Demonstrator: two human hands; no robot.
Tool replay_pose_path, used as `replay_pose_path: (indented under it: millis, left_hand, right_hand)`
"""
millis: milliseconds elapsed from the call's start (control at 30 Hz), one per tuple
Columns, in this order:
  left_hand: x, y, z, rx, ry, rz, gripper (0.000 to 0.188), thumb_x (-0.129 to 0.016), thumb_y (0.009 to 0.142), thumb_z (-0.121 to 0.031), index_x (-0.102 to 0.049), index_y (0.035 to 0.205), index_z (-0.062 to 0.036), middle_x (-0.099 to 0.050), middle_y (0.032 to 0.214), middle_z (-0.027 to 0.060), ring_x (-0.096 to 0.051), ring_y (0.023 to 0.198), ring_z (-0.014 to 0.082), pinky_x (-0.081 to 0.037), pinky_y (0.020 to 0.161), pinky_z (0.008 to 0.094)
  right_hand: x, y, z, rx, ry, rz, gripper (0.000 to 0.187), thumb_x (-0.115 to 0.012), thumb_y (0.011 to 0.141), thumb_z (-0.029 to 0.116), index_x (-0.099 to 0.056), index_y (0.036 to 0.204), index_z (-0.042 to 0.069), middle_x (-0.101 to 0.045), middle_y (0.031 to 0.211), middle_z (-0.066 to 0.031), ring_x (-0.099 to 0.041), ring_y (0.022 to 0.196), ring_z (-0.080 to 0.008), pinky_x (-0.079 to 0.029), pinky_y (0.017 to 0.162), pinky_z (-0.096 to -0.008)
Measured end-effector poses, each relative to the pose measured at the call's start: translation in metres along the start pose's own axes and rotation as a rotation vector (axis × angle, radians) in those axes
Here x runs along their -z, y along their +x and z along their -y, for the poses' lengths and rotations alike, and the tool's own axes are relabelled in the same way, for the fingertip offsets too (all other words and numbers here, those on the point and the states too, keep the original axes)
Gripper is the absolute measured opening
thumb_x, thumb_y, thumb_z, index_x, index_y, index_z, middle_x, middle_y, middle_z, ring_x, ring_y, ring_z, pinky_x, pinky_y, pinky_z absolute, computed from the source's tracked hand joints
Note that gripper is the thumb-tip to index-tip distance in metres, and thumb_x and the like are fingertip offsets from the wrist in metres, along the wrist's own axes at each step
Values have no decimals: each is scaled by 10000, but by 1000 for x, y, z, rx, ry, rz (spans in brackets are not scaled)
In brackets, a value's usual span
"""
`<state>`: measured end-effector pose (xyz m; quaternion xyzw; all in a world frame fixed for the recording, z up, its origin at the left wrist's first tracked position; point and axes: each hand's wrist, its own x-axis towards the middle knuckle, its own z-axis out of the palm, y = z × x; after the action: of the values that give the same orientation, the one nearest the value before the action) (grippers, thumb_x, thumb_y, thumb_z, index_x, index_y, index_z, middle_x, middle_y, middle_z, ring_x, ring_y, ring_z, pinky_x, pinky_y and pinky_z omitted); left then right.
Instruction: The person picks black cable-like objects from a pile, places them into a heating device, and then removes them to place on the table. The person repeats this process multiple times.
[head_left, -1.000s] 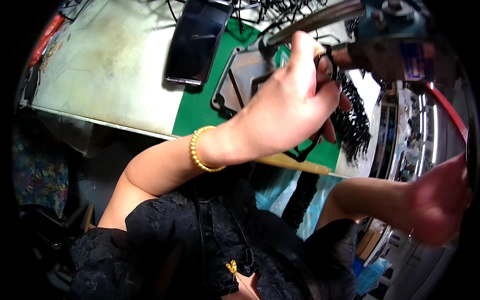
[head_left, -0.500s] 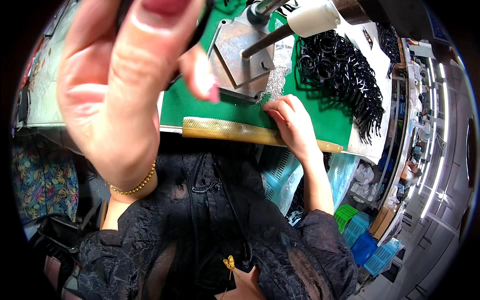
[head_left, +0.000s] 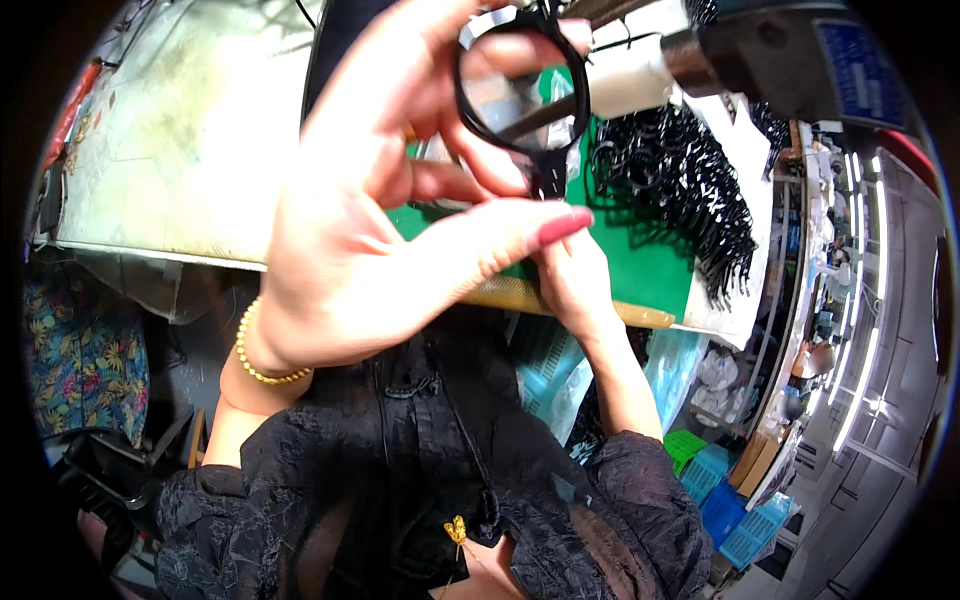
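Raised close in front of me, my left hand [head_left: 370, 240] grips a black round-rimmed eyeglass frame [head_left: 577, 120] between thumb and fingers. One round rim and a short black end piece show; the rest is hidden by my hand or cut off. Beyond it, my right hand [head_left: 580, 285] is low over the green mat [head_left: 650, 265], its fingers curled together. Their tips are behind my left thumb, so what they hold, if anything, is hidden. The metal plate of the bench press is mostly covered by my left hand.
Many black eyeglass frames [head_left: 690, 190] lie heaped at the right of the mat. A press with a white sleeve [head_left: 635, 85] rises at the top. A yellowish strip [head_left: 640, 315] edges the table. Blue and green baskets [head_left: 722, 510] stand lower right.
My left hand has moved right and turned, bringing the eyeglass frame's round rim into view. My right hand has stayed near the mat's front, now partly covered by the left thumb. The view has shifted slightly.
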<state>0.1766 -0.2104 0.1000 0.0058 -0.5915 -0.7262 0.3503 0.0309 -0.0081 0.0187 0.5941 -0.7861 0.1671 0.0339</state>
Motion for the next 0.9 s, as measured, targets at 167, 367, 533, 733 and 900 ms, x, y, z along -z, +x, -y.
replay_pose_path:
  millis: [167, 367, 533, 733, 900]
  left_hand:
    - [-1, -2, 10, 138, -77, 107, 884, -710, 821, 127, -255, 1562, -29, -500, 1484, 164, -557, 863, 28, -515, 772, 161]
    - [-2, 2, 6, 144, -125, 74, 848, -704, 849, 103, -259, 1559, -23, -499, 1477, 186, -617, 887, 64, -561, 763, 186]
    - [1, 1, 6, 110, -14, 99, 839, -722, 851, 77, -275, 1556, -8, -523, 1457, 182, -615, 879, 50, -550, 700, 161]
    - [-3, 1, 10, 96, -22, 90, 829, -724, 855, 67, -278, 1551, 7, -527, 1450, 187, -616, 871, 43, -533, 671, 143]
    - [-4, 4, 13, 124, -32, 102, 826, -717, 857, 72, -276, 1553, 6, -530, 1439, 193, -618, 869, 47, -525, 658, 142]
  right_hand:
    - [68, 55, 35, -287, 975, -90, 42, -564, 986, 3, -539, 1017, 18, -568, 981, -44, -544, 865, -122, -465, 812, -257]
    - [85, 83, 62, -83, 984, -161, 68, -577, 995, 5, -547, 1057, 4, -576, 972, -29, -561, 832, -71, -482, 764, -209]
    - [89, 83, 62, -73, 876, -250, 67, -627, 953, -36, -622, 1018, -22, -632, 944, -44, -591, 846, -75, -493, 753, -205]
    - [92, 82, 68, -211, 939, -284, 41, -656, 936, -41, -659, 975, -30, -670, 934, -43, -613, 843, -78, -510, 764, -214]
    - [91, 84, 71, -281, 988, -328, 68, -680, 926, -29, -667, 993, -37, -688, 927, -47, -626, 845, -82, -518, 772, -219]
